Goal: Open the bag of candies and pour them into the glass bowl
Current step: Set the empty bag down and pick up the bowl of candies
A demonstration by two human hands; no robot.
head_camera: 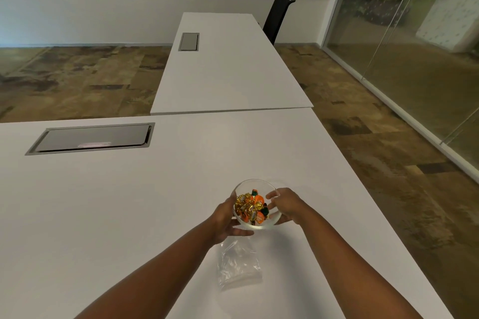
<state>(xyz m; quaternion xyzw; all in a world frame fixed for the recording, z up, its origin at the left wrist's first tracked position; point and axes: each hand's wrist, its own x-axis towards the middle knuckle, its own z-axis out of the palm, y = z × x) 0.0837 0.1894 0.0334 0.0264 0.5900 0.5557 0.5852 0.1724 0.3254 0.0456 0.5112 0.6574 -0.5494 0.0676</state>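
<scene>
A clear glass bowl [272, 223] sits between both hands above the white table, tilted toward me. Inside it lie several wrapped candies [251, 207] in gold, orange and green. My left hand [225, 217] cups the bowl's left side and underside. My right hand [285, 204] grips its right rim, fingers over the edge. Just below the bowl, a clear plastic bag [239, 264] lies flat and crumpled on the table between my forearms; no candies show inside it.
The white table [129, 202] has a grey cable hatch [90, 138] at the far left. A second white table [228, 65] butts against it beyond, with a black chair [278, 15] behind. The table's right edge drops to brown carpet; a glass wall [414, 46] runs along the right.
</scene>
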